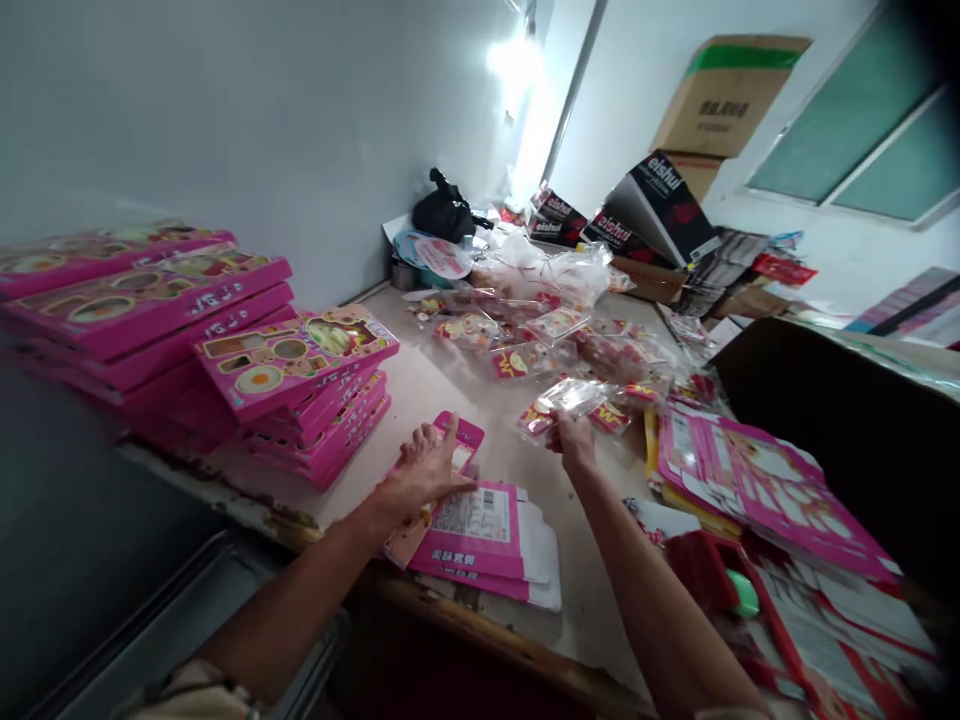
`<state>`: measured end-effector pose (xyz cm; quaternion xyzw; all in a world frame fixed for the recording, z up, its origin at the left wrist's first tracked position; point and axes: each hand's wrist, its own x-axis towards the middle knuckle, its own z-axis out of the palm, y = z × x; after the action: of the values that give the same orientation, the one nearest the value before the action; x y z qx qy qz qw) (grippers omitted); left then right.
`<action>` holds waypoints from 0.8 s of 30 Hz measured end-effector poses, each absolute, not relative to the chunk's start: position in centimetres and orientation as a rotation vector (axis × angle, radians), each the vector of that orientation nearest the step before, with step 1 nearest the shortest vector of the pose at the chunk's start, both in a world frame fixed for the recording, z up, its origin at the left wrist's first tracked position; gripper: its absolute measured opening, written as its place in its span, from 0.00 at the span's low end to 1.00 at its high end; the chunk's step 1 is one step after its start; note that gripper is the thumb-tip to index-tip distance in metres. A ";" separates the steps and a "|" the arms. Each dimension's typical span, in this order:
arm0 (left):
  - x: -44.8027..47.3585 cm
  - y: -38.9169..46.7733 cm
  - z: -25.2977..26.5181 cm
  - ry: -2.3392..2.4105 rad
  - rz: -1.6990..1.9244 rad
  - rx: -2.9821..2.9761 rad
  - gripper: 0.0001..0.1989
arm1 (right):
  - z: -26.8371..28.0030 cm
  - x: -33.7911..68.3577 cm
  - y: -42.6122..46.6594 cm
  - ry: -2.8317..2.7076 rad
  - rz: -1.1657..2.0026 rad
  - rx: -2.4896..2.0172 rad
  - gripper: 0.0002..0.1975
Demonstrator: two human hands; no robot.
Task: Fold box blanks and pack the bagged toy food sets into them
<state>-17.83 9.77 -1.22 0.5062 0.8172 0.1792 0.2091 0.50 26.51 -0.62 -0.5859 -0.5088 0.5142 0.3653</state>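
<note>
My left hand [431, 470] lies over a pink printed carton [466, 440], its thumb and fingers spread apart. Part of that carton is hidden under the hand. Flattened pink cartons [476, 560] with white flaps lie just beneath, at the table's front edge. My right hand [574, 440] reaches farther in, fingers closed on a clear plastic bag [574, 395] with red and yellow pieces inside. Beyond it spreads a heap of similar clear bags [517, 358].
Stacked pink boxes [322, 400] stand at left along the wall. To the right are flat pink cartons [757, 470], a red tape dispenser [720, 590] and a large open cardboard box [810, 390]. Black printed boxes [660, 210] and a black bag [442, 212] sit at the back.
</note>
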 end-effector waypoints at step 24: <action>-11.0 2.4 3.8 1.942 1.568 1.930 0.56 | 7.3 6.4 10.7 -1.804 1.077 -0.677 0.10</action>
<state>-10.97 2.37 3.77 0.6117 0.6155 0.4970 -0.0066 6.42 10.68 7.33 -0.2738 -0.7296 0.4358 0.4503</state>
